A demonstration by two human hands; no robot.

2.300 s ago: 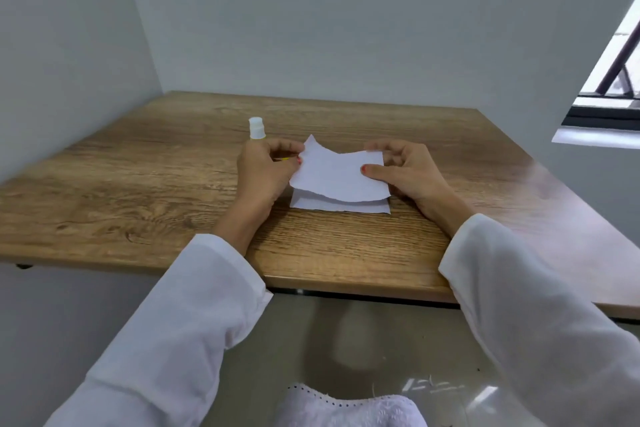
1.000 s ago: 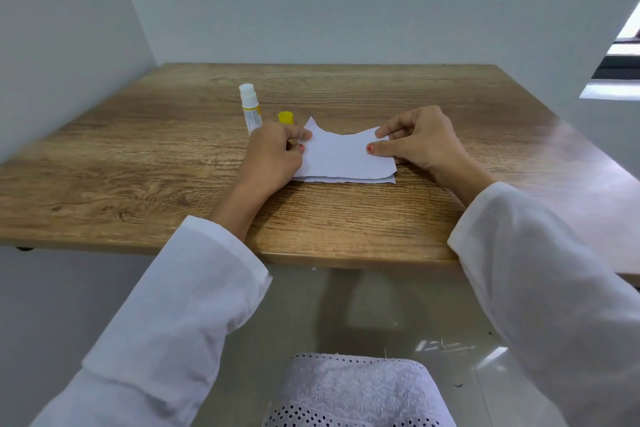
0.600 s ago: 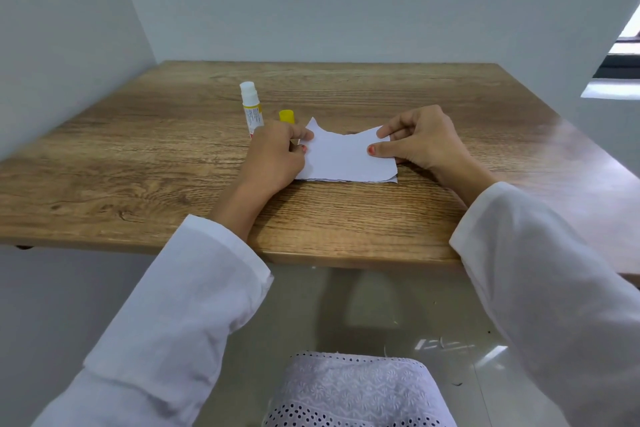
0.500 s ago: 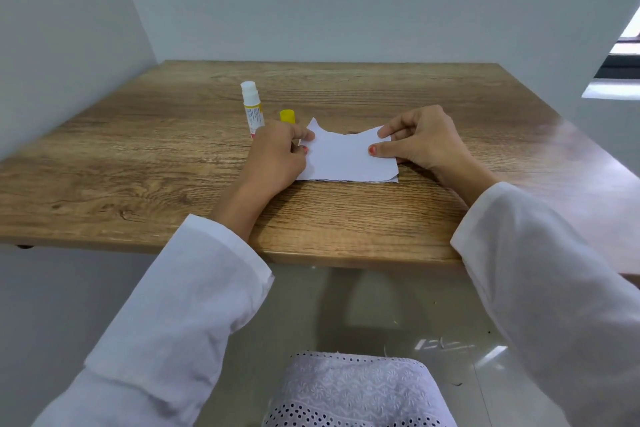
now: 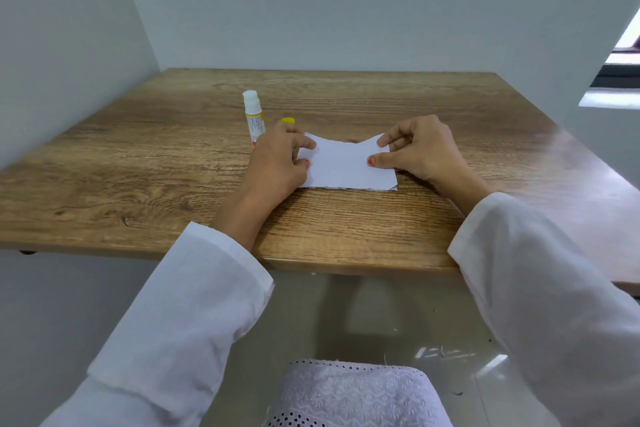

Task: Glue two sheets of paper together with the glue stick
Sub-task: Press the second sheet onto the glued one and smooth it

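Observation:
Two small white paper sheets (image 5: 341, 166) lie stacked flat on the wooden table (image 5: 138, 163), the lower one showing only as a thin edge at the bottom right. My left hand (image 5: 277, 163) pinches the stack's left edge between thumb and fingers. My right hand (image 5: 420, 151) pinches the right edge, its thumb pressing on top. The uncapped glue stick (image 5: 254, 116) stands upright just left of my left hand. Its yellow cap (image 5: 287, 121) peeks out behind my left fingers.
Grey walls close the table in at the back and the left. The table's front edge runs just below my wrists. A window frame (image 5: 620, 80) shows at the far right. My lap in white embroidered cloth (image 5: 353, 395) is below the table.
The upper sheet, held lifted above the lower one earlier, has come down flat onto it. In the last second both hands have stayed at the stack's edges and the papers have barely moved.

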